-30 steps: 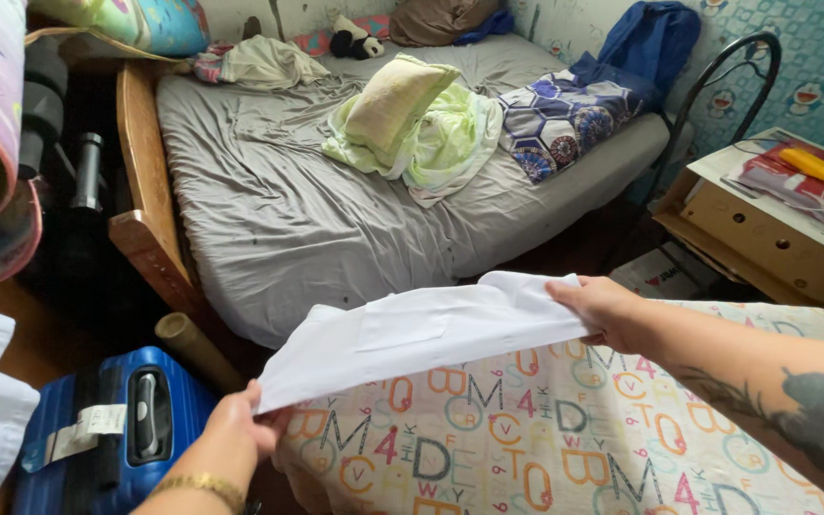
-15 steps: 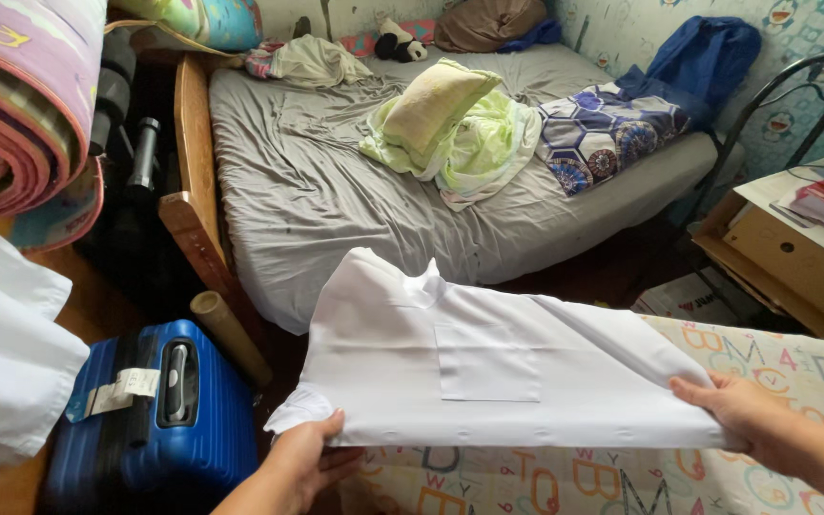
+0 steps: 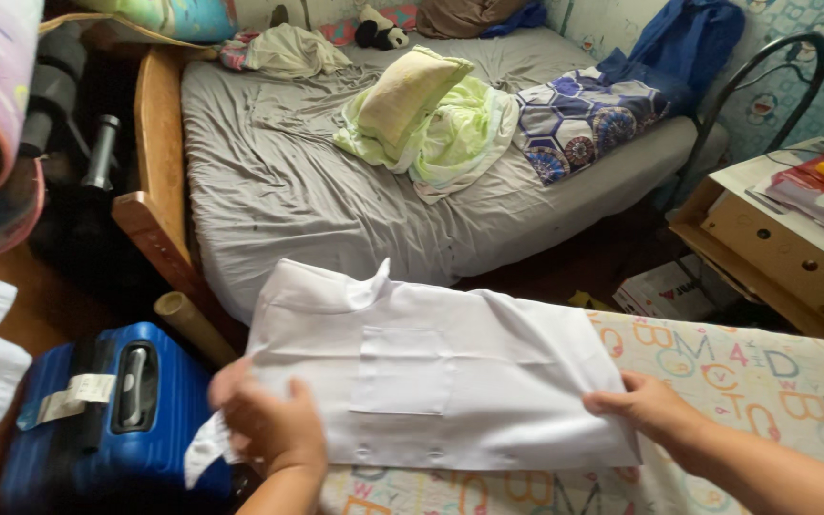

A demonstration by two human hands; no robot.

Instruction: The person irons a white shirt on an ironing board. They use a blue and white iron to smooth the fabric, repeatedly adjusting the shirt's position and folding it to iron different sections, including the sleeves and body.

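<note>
A white shirt (image 3: 431, 381) with a chest pocket and collar lies folded flat on a surface covered by an alphabet-print cloth (image 3: 765, 381). My left hand (image 3: 269, 424) rests on the shirt's left end, fingers curled over the fabric near the bottom corner. My right hand (image 3: 646, 410) pinches the shirt's lower right edge. Both forearms enter from the bottom of the view.
A bed with a grey sheet (image 3: 288, 181) lies ahead, carrying a yellow pillow (image 3: 402, 91), a green blanket and a patterned blue cloth (image 3: 574, 119). A blue suitcase (image 3: 116, 410) stands at lower left beside a cardboard tube (image 3: 193, 324). A wooden nightstand (image 3: 784, 248) sits at right.
The shirt was held up in the air, then lowered and laid flat on the alphabet cloth. Both hands have moved down onto its ends.
</note>
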